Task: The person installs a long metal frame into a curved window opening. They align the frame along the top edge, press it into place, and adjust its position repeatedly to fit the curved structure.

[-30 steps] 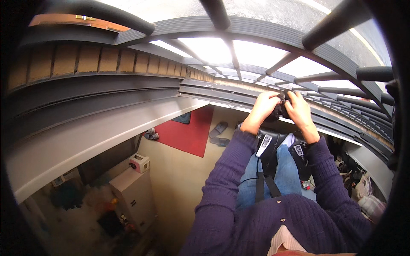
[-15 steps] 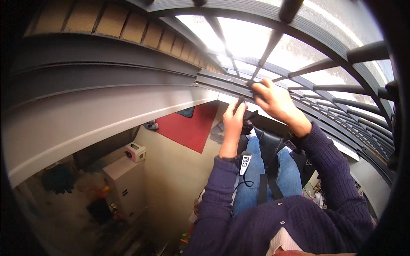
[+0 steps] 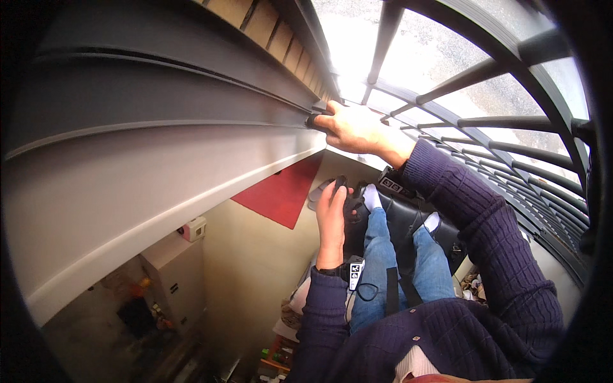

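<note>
My right hand (image 3: 357,132) reaches to the far corner of the dark grey window frame (image 3: 249,105). Its fingers are closed around a small black object (image 3: 313,120) pressed against the frame; what kind it is I cannot make out. Lower down, away from the frame, my left hand (image 3: 330,210) is closed on a crumpled black item (image 3: 350,205), which looks like cloth and is partly hidden by the fingers. A wristband with a small patterned tag (image 3: 355,274) sits on my left wrist, and a similar one (image 3: 392,184) hangs at the right.
Dark metal bars (image 3: 476,80) curve along the right beside the bright outside. My feet rest on a black padded surface (image 3: 401,220). Below lie a red mat (image 3: 285,191) and a pale cabinet (image 3: 172,271) with a small white box-shaped thing (image 3: 193,228) on it.
My right hand has slid left along the frame to its corner, taking the black object with it. My left hand has dropped away from the frame, still holding the black item. The view has shifted.
</note>
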### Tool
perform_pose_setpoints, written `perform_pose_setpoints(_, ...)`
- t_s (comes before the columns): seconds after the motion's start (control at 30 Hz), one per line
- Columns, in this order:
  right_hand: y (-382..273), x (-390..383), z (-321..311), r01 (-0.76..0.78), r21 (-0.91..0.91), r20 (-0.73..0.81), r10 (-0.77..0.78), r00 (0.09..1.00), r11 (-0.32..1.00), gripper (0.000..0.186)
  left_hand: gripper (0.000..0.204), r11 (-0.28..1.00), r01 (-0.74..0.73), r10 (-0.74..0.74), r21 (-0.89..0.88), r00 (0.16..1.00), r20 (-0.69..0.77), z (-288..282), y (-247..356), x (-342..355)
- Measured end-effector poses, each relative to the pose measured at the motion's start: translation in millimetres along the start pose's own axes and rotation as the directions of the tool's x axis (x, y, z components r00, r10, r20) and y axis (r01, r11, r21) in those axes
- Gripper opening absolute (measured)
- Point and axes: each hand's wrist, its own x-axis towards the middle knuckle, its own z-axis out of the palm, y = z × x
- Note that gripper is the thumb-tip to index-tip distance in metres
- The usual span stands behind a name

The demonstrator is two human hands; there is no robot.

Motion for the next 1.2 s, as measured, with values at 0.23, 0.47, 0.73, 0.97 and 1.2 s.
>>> perform_pose_setpoints(0.23,-3,6,5,-0.098,0.080,0.012,0.097,0.995,0.992,0.044,0.027,0.998,0.054,-0.054,-0.030,0.999,-0.001,8,0,5)
perform_pose_setpoints(0.47,-25,14,5,-0.298,0.100,0.088,0.290,0.953,0.949,0.037,0.030,0.996,0.092,-0.092,-0.001,0.996,0.014,19,-12,18)
perform_pose_setpoints(0.73,-45,24,3,-0.258,-0.106,-0.013,0.258,0.966,0.960,0.019,0.030,0.999,-0.049,0.049,0.008,0.998,0.034,20,-19,20)
perform_pose_setpoints(0.97,-10,-30,-5,-0.204,0.056,-0.207,0.212,0.955,0.977,0.030,0.026,0.996,0.034,-0.037,0.085,0.999,0.030,23,6,11)
perform_pose_setpoints(1.2,-6,-12,3,-0.126,0.103,-0.134,0.139,0.981,0.987,0.036,0.026,0.995,0.074,-0.075,0.074,0.997,0.009,21,1,10)
